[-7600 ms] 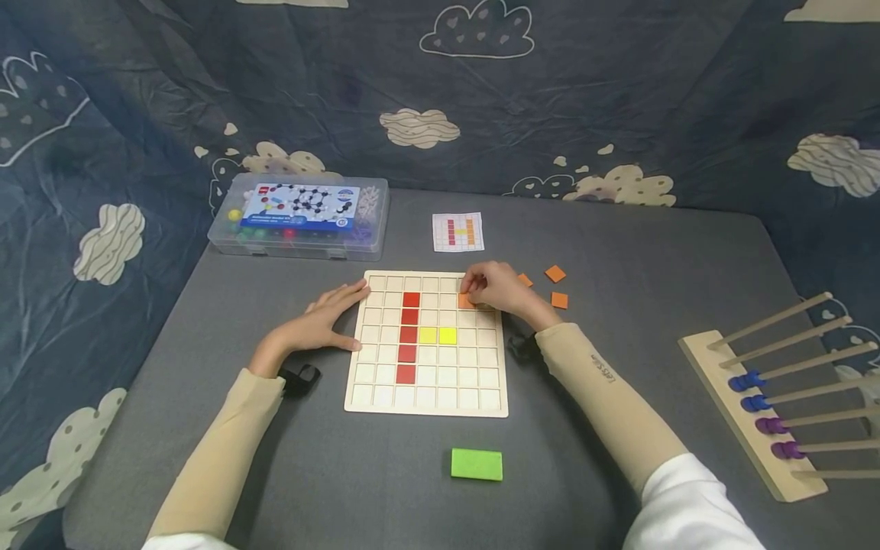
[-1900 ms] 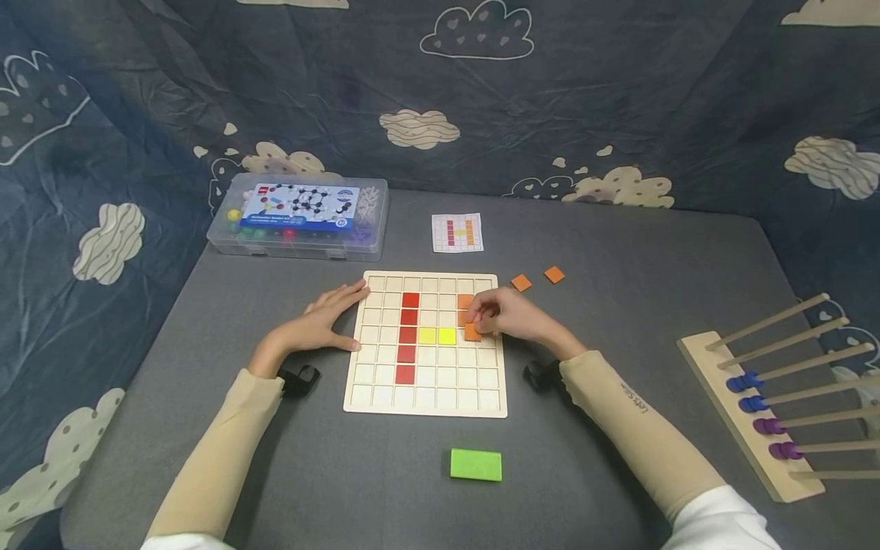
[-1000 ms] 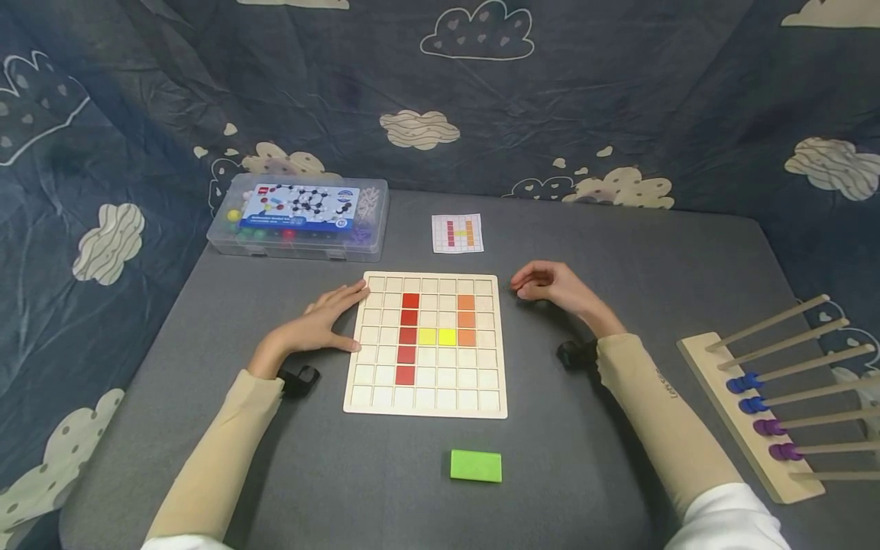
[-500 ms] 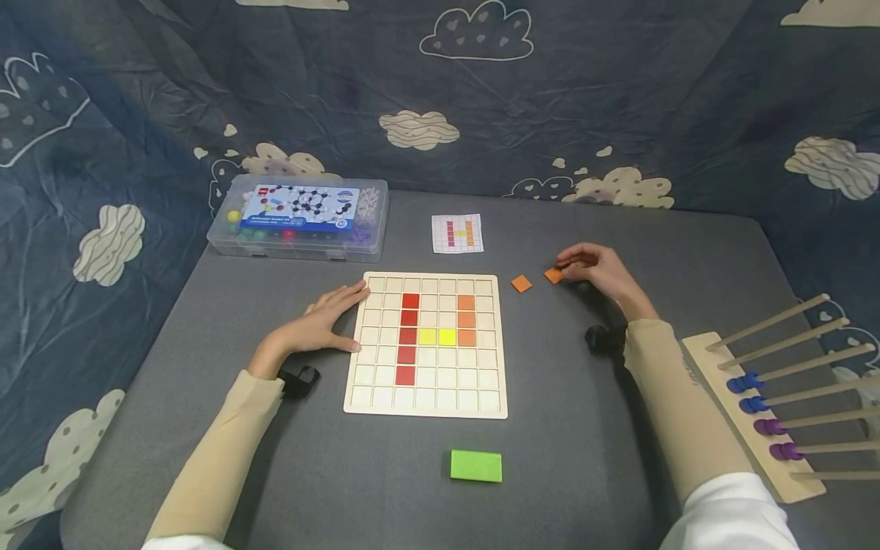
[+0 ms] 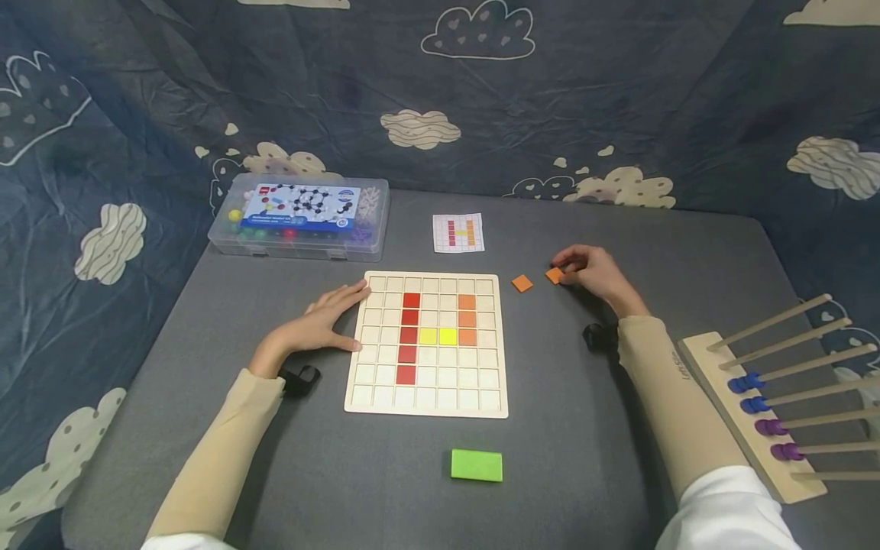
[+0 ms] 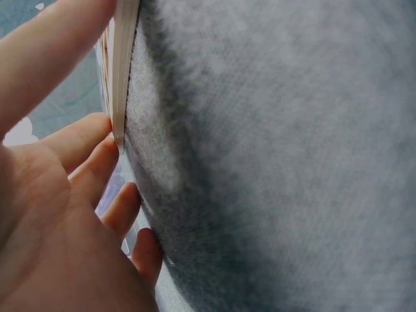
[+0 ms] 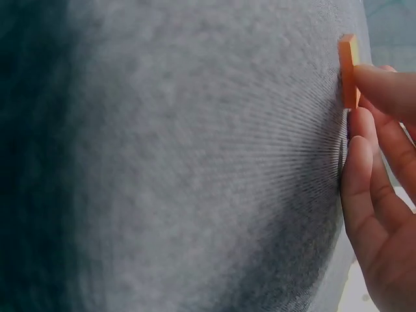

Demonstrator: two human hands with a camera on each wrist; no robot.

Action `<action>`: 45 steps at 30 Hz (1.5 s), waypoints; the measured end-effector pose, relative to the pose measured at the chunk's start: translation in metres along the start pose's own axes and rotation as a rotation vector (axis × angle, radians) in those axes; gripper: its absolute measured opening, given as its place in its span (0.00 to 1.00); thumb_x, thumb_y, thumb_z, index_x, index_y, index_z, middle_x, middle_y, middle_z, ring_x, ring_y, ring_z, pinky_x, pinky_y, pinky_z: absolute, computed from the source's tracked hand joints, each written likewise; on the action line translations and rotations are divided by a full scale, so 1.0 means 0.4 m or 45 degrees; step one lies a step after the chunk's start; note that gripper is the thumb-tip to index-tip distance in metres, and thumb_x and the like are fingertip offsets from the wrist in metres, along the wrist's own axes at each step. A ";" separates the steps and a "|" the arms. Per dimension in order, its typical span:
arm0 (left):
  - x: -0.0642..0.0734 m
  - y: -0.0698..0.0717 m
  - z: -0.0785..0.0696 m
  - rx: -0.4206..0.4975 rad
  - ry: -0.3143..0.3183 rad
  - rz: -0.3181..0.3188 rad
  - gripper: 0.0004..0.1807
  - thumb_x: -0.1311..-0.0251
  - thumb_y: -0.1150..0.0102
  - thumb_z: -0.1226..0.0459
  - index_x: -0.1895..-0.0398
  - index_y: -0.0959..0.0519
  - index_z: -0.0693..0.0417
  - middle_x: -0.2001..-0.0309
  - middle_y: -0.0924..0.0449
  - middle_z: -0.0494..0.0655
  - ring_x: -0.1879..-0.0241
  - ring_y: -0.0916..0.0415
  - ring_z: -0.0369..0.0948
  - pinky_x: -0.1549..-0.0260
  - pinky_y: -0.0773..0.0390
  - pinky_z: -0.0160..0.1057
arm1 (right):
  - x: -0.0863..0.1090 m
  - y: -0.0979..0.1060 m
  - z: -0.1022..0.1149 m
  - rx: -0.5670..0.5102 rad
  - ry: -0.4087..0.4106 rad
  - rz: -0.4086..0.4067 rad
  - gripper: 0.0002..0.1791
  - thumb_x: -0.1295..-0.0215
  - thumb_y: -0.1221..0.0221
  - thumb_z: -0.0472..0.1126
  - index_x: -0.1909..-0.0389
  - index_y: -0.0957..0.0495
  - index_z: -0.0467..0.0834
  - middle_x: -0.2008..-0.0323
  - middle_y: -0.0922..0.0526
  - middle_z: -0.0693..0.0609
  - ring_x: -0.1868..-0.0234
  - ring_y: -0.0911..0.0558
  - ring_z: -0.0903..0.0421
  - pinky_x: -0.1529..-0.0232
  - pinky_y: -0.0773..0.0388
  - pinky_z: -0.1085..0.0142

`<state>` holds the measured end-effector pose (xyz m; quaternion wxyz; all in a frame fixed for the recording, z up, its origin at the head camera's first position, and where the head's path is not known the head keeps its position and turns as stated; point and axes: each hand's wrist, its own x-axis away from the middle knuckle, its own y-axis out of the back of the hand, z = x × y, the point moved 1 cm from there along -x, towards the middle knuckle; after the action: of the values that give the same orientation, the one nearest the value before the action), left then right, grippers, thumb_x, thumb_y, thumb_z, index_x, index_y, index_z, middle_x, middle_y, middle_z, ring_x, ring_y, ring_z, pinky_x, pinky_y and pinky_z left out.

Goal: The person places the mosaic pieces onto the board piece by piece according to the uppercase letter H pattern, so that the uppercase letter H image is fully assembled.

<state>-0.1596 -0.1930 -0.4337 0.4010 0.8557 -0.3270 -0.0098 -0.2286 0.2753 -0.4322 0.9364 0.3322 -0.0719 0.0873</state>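
A pale wooden grid board [image 5: 426, 399] lies mid-table. A column of several red tiles [image 5: 409, 335], two yellow tiles [image 5: 448, 336] and three orange tiles [image 5: 467, 320] fill some of its squares. My left hand [image 5: 316, 321] rests at the board's left side, fingers spread, fingertips at the edge; the left wrist view shows them against the board's side [image 6: 122, 71]. Right of the board, my right hand [image 5: 595, 273] pinches an orange tile [image 5: 553, 275] on the table. In the right wrist view the thumb [image 7: 383, 88] lies on that tile. Another orange tile [image 5: 522, 283] sits beside it.
A small printed card [image 5: 458, 233] with a coloured grid pattern lies behind the board. At the back left is a clear plastic kit box [image 5: 299, 218]. A green block [image 5: 477, 465] lies in front, and a wooden peg rack [image 5: 749, 416] stands at the right.
A second and a third orange tile have joined the first on the board. My right hand has moved off the board, rightward to a loose orange tile. The left hand has stayed put.
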 end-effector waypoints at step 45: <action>-0.006 -0.004 0.009 -0.001 -0.014 -0.008 0.52 0.47 0.31 0.53 0.24 0.52 0.55 0.24 0.62 0.55 0.28 0.67 0.58 0.39 0.64 0.68 | 0.169 -0.276 0.216 0.065 0.504 0.602 0.08 0.48 0.39 0.25 0.69 0.20 0.40 0.76 0.22 0.54 0.75 0.25 0.59 0.71 0.29 0.67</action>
<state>-0.1615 -0.1935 -0.4377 0.3995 0.8565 -0.3265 -0.0159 -0.1462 0.1440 -0.4202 0.8773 0.3063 0.0390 0.3675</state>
